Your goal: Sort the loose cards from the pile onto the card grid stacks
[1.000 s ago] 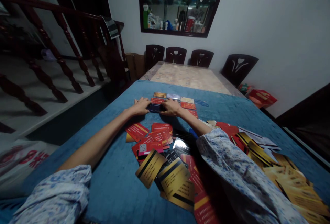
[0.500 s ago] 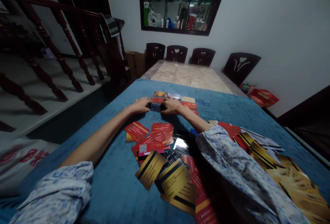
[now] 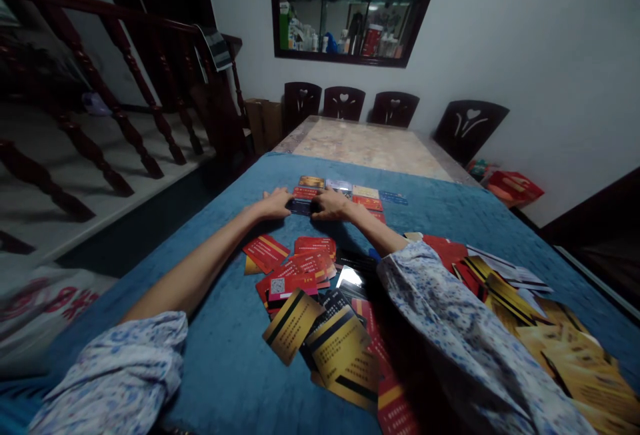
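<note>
Both my arms reach far forward over a blue cloth [image 3: 225, 355]. My left hand [image 3: 277, 203] and my right hand [image 3: 331, 205] press on either end of a dark blue card [image 3: 302, 207], fingers curled down onto it. That card lies in the nearer row of a neat grid of cards [image 3: 350, 195], with red, gold, silver and blue cards laid side by side. Closer to me, a loose heap of red, gold and black cards [image 3: 310, 288] is spread between my forearms and under my right sleeve.
More gold and red cards [image 3: 525, 308] are strewn at the right. Beyond the cloth is a marble tabletop [image 3: 370, 145] with several dark chairs [image 3: 343, 103] around it. A wooden stair railing [image 3: 125, 75] runs at the left, a wall cabinet [image 3: 350, 8] above.
My hands stay on the dark blue card. The view has drifted slightly, nothing else has visibly moved.
</note>
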Demonstrator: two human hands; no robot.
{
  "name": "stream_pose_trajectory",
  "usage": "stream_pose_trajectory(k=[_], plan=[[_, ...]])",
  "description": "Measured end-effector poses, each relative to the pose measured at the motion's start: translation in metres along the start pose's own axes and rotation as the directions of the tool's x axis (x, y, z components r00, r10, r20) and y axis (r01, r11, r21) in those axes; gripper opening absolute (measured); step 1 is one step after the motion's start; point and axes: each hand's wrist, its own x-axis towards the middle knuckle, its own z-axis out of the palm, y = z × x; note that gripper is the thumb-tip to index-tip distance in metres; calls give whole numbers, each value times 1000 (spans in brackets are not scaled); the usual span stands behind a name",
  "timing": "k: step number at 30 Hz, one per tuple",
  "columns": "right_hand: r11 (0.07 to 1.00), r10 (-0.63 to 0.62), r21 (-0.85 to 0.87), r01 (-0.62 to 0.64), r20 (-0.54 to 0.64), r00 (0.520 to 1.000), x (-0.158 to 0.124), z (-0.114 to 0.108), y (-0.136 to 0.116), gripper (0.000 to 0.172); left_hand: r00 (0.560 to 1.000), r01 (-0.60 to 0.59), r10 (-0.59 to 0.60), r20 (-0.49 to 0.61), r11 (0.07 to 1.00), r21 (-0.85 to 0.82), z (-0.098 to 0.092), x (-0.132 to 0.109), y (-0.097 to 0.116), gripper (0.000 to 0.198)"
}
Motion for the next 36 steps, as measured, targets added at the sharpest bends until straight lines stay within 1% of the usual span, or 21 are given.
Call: stream_pose_trajectory(k=[5, 12, 17, 21, 24, 27, 29, 31, 33, 36], plan=[[1000, 5, -5, -5, 1, 1000, -1, -1, 0, 46, 999, -14, 13, -52, 1000, -12, 5, -3, -5, 54], [1000, -14, -7, 13, -34, 999, -2, 1, 2, 47, 985, -64, 51, -168, 995, -71, 15, -16, -20, 48], [1000, -4, -20, 3, -67, 998, -4, 3, 4, 51, 962, -126, 101, -252, 988, -88, 20, -34, -35, 42], [1000, 4, 13, -2, -138, 990, -9, -1, 1, 50, 944, -200, 160, -290, 973, -113, 22, -56, -44, 34], [995, -46, 77, 62, -195, 980, -13, -4, -6, 43, 930, -245, 195, -311, 961, -132, 23, -75, -47, 28], [976, -136, 134, 173, -248, 959, -17, -4, -19, 37, 921, -268, 210, -328, 953, -144, 25, -93, -50, 26], [951, -213, 160, 264, -281, 936, -20, -3, -29, 34, 911, -311, 245, -333, 936, -162, 27, -104, -51, 25], [912, -307, 182, 367, -290, 906, -22, -2, -40, 33, 901, -359, 286, -327, 914, -187, 29, -112, -53, 25], [885, -364, 192, 425, -286, 887, -25, 0, -50, 31, 895, -386, 310, -321, 899, -206, 32, -119, -54, 25], [859, -420, 190, 476, -273, 866, -28, 4, -62, 28, 890, -402, 327, -318, 892, -208, 35, -123, -54, 25]])
